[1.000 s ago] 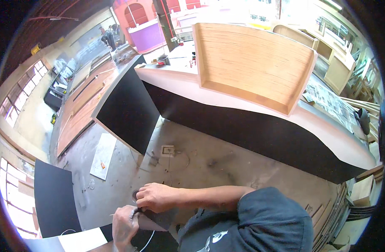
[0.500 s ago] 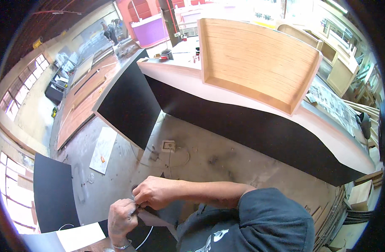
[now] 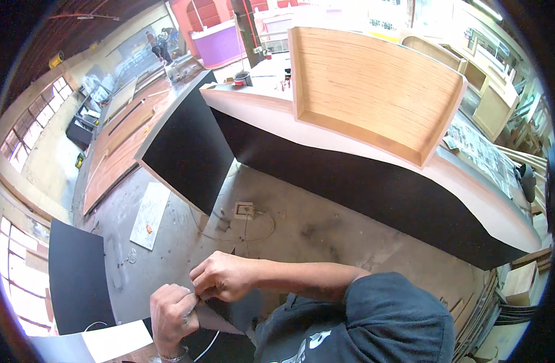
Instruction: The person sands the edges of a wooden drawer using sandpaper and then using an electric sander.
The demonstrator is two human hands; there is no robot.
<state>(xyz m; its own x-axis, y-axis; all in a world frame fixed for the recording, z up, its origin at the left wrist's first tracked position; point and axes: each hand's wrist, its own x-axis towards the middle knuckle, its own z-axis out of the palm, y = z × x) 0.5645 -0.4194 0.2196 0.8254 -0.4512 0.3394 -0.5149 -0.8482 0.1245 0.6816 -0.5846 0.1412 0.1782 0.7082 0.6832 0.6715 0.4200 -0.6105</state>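
Low in the picture, my left hand (image 3: 173, 316) and my right hand (image 3: 223, 277) meet in front of my body, both with fingers curled in. Their knuckles nearly touch, and whatever they pinch is hidden by the fingers. Just below the right hand shows a dull brownish-grey sheet-like piece (image 3: 220, 320); whether the hands grip it I cannot tell. A white cord (image 3: 208, 346) runs beneath it. Ahead stands a curved counter with a black front panel (image 3: 350, 187), a white wavy band (image 3: 368, 148) and a wood-grain box section (image 3: 374, 91) on top.
On the floor are a socket box (image 3: 244, 210) with a looping cable and a pale board (image 3: 150, 215). A black panel (image 3: 81, 278) stands at left, with a white sheet (image 3: 117, 342) near me. A can (image 3: 242, 78) sits on the counter. Far off, a person (image 3: 159, 47) stands beyond a long worktable (image 3: 123, 142).
My left hand has shifted slightly left and turned, its fingers still closed. My right hand has hardly moved.
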